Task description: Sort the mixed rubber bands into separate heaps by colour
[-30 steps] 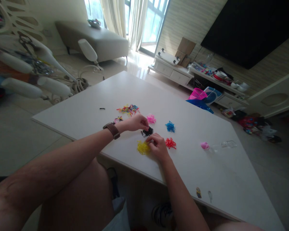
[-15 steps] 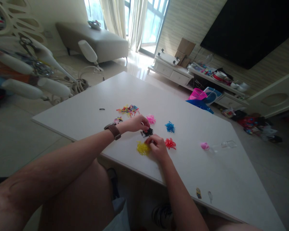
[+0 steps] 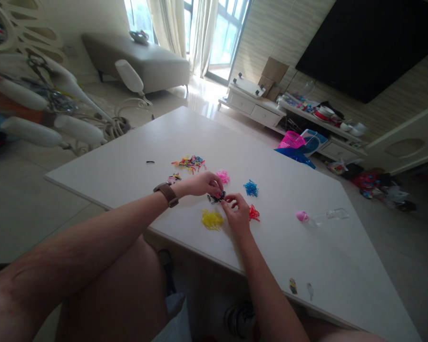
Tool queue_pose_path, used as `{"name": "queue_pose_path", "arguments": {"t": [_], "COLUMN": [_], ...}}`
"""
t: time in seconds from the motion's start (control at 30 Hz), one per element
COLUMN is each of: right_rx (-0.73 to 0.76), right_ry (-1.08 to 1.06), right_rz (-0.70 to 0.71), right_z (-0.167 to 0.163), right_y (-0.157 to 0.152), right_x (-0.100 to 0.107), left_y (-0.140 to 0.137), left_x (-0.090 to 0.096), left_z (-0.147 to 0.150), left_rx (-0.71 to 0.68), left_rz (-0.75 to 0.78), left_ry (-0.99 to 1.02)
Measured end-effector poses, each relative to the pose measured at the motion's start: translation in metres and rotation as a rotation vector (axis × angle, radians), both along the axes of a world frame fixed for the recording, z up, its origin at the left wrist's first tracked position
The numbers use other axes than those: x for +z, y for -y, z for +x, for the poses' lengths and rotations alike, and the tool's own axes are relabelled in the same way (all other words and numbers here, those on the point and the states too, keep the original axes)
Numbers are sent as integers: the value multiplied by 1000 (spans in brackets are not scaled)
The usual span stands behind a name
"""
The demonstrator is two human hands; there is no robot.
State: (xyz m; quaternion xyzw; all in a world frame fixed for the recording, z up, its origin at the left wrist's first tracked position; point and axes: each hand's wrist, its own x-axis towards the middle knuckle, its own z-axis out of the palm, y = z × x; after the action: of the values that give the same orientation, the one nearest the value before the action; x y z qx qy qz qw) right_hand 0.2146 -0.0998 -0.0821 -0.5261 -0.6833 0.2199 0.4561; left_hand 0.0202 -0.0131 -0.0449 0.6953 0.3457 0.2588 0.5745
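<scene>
My left hand (image 3: 207,183), with a brown watch strap on the wrist, pinches black rubber bands at its fingertips. Under and between my hands lies the pile of small black rubber bands (image 3: 214,199), partly hidden by my fingers. Thumb and index finger of my right hand (image 3: 237,213) close on the black bands from the right, near the left fingertips. Nearer to me is a pile of yellow rubber bands (image 3: 211,220). Red bands (image 3: 254,213) lie just right of my right hand, pink bands (image 3: 222,176) beyond my left fingers, and blue bands (image 3: 251,188) farther right.
A mixed-colour heap (image 3: 190,163) and a smaller heap (image 3: 174,178) lie beyond my left forearm. One black piece (image 3: 150,162) lies apart on the white table (image 3: 288,242). To the right are a pink-topped clear item (image 3: 302,216) and a small yellow figure piece (image 3: 293,286).
My right hand has moved from the edge of the yellow pile up to the black bands beside my left fingertips. My left hand has stayed nearly in place.
</scene>
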Motion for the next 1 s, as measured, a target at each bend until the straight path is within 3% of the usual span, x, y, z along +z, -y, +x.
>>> {"name": "queue_pose_path", "arguments": {"t": [0.23, 0.47, 0.57, 0.73, 1.0], "right_rx": [15, -22, -111, -109, -100], "right_ry": [-4, -5, -12, -20, -16], "right_rz": [-1, 34, 50, 48, 46], "right_z": [0, 2, 3, 3, 2], "right_y": [0, 0, -1, 0, 0], "right_x": [1, 0, -1, -1, -1], "left_y": [3, 5, 0, -15, -30], "left_x": [2, 7, 6, 0, -22], "left_z": [1, 3, 2, -2, -3], "left_rx": [-114, -105, 22, 406, 499], "left_rz": [71, 31, 77, 232, 110], "left_ry": [-26, -13, -35, -138, -95]}}
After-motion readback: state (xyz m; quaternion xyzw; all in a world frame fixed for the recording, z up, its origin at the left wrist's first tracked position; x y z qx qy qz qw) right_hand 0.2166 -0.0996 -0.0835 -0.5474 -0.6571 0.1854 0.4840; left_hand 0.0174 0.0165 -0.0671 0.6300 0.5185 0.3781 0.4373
